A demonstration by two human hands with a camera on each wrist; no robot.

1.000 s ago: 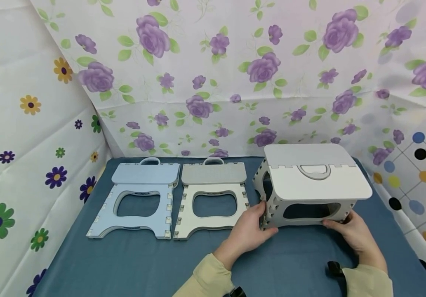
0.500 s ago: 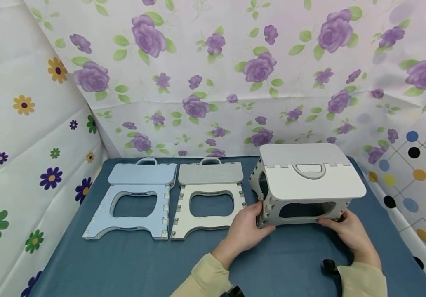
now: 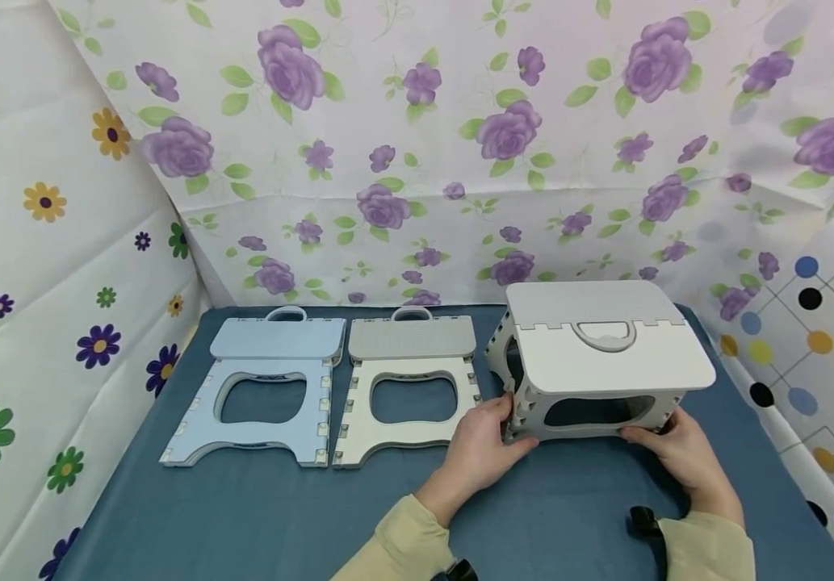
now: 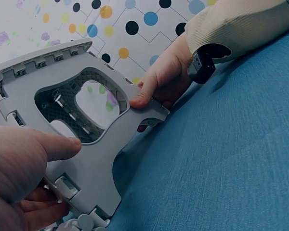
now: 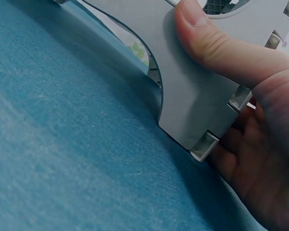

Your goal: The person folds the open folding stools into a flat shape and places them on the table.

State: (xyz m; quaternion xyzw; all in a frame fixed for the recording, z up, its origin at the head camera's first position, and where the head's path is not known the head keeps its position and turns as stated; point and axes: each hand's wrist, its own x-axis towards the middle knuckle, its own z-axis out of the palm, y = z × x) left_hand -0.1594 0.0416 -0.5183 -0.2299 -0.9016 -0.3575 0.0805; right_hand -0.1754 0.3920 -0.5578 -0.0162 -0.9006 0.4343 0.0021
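Note:
A grey-and-white folding step stool (image 3: 613, 367) stands unfolded at the right of the table, its top panel level and a curved handle lying flat in it. My left hand (image 3: 476, 453) grips the stool's near left leg, thumb across the front panel (image 4: 98, 166) and fingers behind the edge. At the near right leg, my right hand (image 3: 694, 461) holds on in the same way. In the right wrist view, the thumb (image 5: 209, 41) presses the leg's front face and the fingers curl round its hinged side. The stool's far legs are mostly hidden.
Two folded stools lie flat left of my hands: a light blue one (image 3: 274, 436) and a white one with a grey top (image 3: 412, 436). The blue cloth (image 3: 278, 524) covers the table. A flowered curtain (image 3: 358, 266) hangs close behind.
The head view has shifted slightly, so everything appears a little further left. Both hands keep the same hold on the unfolded stool, which shows no clear movement on the table.

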